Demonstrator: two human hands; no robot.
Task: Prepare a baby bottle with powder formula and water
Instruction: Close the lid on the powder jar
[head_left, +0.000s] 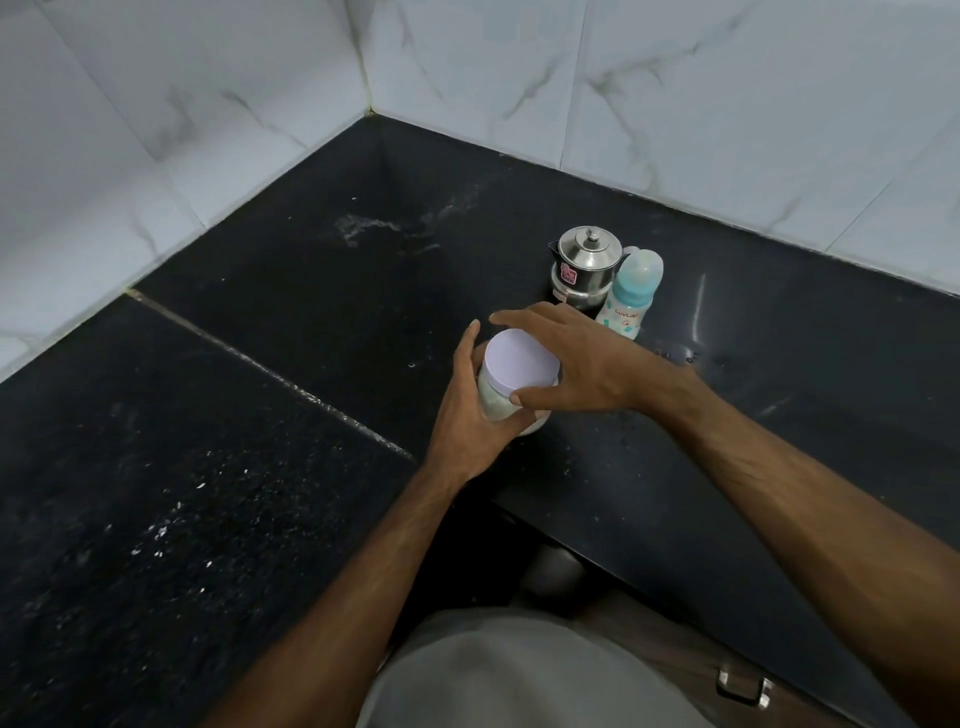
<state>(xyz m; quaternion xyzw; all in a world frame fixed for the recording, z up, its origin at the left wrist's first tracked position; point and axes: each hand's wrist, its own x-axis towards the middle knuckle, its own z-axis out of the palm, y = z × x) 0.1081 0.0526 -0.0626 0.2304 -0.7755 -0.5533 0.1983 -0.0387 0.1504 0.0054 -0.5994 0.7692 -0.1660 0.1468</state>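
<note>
A clear jar of white powder (494, 400) with a pale lilac lid (521, 358) stands on the black countertop (260, 415). My left hand (470, 421) is wrapped around the jar's body from the left. My right hand (576, 358) reaches over from the right, with thumb and fingers spread around the lid's rim. Just behind stands a baby bottle (631, 291) with a blue collar and a clear cap, upright. A small steel pot (584, 267) with a knobbed lid stands touching the bottle's left side.
White marble-patterned tiled walls (208, 104) meet in a corner behind the counter. A grout seam (270, 371) crosses the counter diagonally. The counter's front edge runs down to the right, with a drawer handle (743, 686) below it.
</note>
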